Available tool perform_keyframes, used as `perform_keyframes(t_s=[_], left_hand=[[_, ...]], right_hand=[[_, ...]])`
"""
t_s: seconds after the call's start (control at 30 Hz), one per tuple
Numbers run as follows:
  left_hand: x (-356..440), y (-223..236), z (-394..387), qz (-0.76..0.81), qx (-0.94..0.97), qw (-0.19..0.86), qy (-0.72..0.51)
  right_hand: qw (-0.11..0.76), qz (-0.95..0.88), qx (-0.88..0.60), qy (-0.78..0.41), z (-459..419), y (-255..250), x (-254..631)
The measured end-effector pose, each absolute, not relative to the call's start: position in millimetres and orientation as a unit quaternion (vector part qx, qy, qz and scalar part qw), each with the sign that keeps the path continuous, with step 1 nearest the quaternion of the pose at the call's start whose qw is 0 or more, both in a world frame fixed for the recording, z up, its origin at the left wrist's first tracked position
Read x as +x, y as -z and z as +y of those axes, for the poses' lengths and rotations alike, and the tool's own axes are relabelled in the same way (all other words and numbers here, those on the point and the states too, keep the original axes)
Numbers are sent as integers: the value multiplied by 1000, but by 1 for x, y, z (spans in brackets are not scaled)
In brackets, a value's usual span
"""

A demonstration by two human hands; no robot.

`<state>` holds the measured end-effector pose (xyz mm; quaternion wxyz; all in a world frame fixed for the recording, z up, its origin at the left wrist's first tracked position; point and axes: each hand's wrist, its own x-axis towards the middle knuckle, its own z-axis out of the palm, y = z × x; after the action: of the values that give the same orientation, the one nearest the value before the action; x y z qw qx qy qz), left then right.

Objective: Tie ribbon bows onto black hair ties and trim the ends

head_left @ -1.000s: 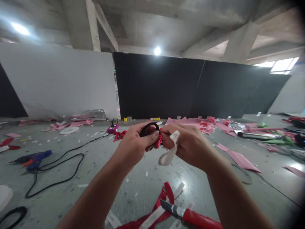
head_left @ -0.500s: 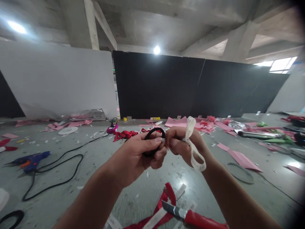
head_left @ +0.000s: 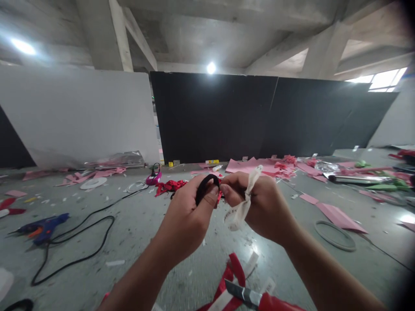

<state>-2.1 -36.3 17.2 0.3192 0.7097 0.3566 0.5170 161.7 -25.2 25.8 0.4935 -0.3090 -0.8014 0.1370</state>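
In the middle of the head view my left hand (head_left: 189,211) is closed round a black hair tie (head_left: 203,186), thumb pressed on its near side. My right hand (head_left: 264,203) is pinched right beside it, fingertips close to the loop. From the right hand hangs a white printed ribbon (head_left: 242,211), knotted in the middle with loops above and below. A little red shows between the two hands; what it belongs to is hidden. Below them on the table lie red ribbon (head_left: 238,268) and white strips, with a red-handled knife (head_left: 249,296) across them.
On the left lie a blue glue gun (head_left: 48,226) and its looping black cord (head_left: 103,233). A red ribbon heap (head_left: 170,186) and a purple device (head_left: 153,177) sit farther back. Pink sheets (head_left: 340,216) and a grey ring (head_left: 335,235) lie right. Black panels (head_left: 220,116) stand behind.
My left hand has turned, its back now more toward me, and the hair tie has tilted with it. The white ribbon on the right hand has swung left.
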Motion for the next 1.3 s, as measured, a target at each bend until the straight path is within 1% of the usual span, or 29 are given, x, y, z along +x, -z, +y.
perform_keyframes(t_s=[0.03,0.1,0.23,0.33,0.47,0.6,0.73,1.13,1.3], left_hand=[[-1,-17,-36,354,705,326,-521],[1,-15,-36,333,684,374,-530],[5,-14,-34,262,584,537,-550],[7,-14,-33,215,492,645,-544],[6,-14,-34,173,424,725,-515],[5,-11,-34,144,403,755,-496],[4,-10,-32,134,387,772,-487],[0,-8,-28,118,394,784,-465],[1,-6,-25,114,383,789,-467]], right_hand=[[494,-801,-312,-133,-25,-25,161],[495,-798,-312,-143,-25,-25,160],[471,-795,-291,-246,-24,-23,159],[459,-796,-280,-279,-23,-22,159],[470,-787,-249,-312,-23,-21,159],[478,-762,-230,-371,-21,-16,159],[480,-749,-225,-398,-16,-9,159],[484,-710,-230,-458,-15,-4,155],[492,-676,-223,-501,-17,-5,150]])
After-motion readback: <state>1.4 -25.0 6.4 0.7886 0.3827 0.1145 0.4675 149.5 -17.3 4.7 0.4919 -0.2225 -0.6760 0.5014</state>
